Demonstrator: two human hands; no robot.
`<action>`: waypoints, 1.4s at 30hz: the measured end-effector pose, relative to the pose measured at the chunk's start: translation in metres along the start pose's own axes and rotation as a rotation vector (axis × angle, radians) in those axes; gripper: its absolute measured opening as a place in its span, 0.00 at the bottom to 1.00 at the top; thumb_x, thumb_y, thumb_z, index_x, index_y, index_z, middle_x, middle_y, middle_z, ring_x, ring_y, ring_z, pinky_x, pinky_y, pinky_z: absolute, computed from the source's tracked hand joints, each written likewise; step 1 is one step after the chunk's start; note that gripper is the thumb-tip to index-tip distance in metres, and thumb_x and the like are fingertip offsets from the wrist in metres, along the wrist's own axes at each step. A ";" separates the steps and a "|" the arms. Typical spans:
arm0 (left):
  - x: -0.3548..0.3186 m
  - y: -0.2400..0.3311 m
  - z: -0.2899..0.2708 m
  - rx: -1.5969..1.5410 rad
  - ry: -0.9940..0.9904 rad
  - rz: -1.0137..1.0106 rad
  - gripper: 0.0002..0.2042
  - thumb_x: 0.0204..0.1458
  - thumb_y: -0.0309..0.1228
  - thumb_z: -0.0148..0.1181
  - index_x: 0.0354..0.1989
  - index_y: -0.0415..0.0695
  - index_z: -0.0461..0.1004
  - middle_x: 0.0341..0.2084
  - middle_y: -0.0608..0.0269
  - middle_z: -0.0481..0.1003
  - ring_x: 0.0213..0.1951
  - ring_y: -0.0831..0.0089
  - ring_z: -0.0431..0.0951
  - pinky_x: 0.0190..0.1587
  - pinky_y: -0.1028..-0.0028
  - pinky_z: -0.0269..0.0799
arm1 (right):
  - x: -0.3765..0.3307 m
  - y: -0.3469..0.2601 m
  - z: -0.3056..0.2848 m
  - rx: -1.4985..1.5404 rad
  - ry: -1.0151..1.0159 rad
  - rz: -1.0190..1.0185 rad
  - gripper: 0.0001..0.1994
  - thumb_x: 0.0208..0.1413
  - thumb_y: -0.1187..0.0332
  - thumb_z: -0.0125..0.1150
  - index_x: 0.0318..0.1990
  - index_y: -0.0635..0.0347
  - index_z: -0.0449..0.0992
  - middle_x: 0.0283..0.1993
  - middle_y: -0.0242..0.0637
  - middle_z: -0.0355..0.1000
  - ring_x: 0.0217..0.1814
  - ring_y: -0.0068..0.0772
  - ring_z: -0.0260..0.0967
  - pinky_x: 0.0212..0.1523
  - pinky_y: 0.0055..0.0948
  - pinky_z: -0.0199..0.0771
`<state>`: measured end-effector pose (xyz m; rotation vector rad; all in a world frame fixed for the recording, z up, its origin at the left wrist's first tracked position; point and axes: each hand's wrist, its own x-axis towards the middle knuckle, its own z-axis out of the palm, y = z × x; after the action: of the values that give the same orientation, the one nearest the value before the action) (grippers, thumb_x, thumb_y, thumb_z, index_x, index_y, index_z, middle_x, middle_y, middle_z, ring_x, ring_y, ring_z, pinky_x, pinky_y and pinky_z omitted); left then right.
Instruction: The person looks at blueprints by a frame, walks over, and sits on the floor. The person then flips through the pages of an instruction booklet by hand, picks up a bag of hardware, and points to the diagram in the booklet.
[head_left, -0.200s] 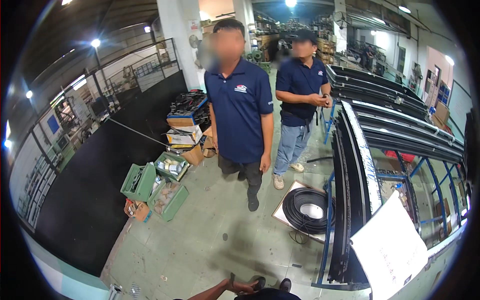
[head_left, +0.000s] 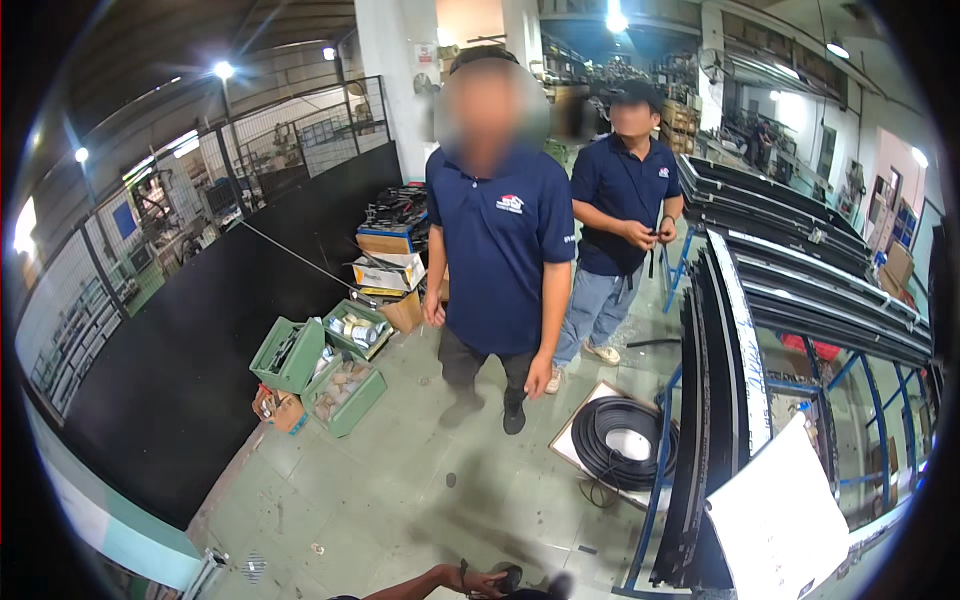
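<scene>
Nothing looked begun: one of the hands (head_left: 478,579) hung low, grip unreadable, the other unseen; the cable coil (head_left: 625,443) lay untouched.

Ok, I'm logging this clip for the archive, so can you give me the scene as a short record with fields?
setting: workshop with a tiled floor
wearer's hand: one hand at the lower edge, wrist band on, nothing visibly held; which hand it is cannot be told
people: two persons in dark blue polo shirts, the near one facing the camera, the far one handling something small
floor items: green crates, cardboard boxes, black hose coil
right side: blue rack bearing long black profiles
</scene>
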<state>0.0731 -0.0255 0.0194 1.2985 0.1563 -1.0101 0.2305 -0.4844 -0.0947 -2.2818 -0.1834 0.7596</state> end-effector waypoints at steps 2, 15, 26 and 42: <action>0.008 -0.005 0.001 0.037 0.051 0.045 0.37 0.55 0.53 0.52 0.67 0.55 0.41 0.59 0.53 0.62 0.60 0.74 0.60 0.60 0.82 0.49 | 0.023 -0.011 -0.013 -0.046 -0.002 -0.055 0.17 0.59 0.54 0.51 0.42 0.60 0.76 0.39 0.46 0.76 0.40 0.44 0.73 0.38 0.40 0.72; 0.029 0.007 -0.026 0.245 0.625 0.368 0.25 0.54 0.53 0.53 0.51 0.51 0.54 0.42 0.54 0.64 0.43 0.70 0.63 0.48 0.71 0.55 | 0.264 -0.222 -0.068 -0.381 -0.069 -0.625 0.15 0.57 0.55 0.52 0.39 0.58 0.77 0.39 0.45 0.76 0.36 0.44 0.73 0.33 0.41 0.71; 0.030 0.034 -0.017 0.465 1.006 0.472 0.20 0.54 0.53 0.53 0.36 0.48 0.66 0.28 0.55 0.66 0.29 0.67 0.65 0.37 0.61 0.60 | 0.376 -0.390 -0.065 -0.557 -0.069 -0.967 0.14 0.56 0.56 0.52 0.36 0.55 0.77 0.38 0.43 0.76 0.33 0.44 0.73 0.29 0.42 0.70; -0.091 0.305 0.030 0.322 0.871 1.240 0.11 0.49 0.23 0.50 0.15 0.39 0.63 0.19 0.59 0.72 0.24 0.68 0.71 0.28 0.70 0.65 | -0.041 -0.024 0.003 -0.312 0.048 -0.057 0.12 0.53 0.57 0.53 0.32 0.52 0.78 0.38 0.41 0.76 0.28 0.44 0.74 0.23 0.44 0.70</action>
<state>0.2167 -0.0245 0.3047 1.6691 -0.1669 0.6312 0.1979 -0.4791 -0.0612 -2.5731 -0.3652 0.6846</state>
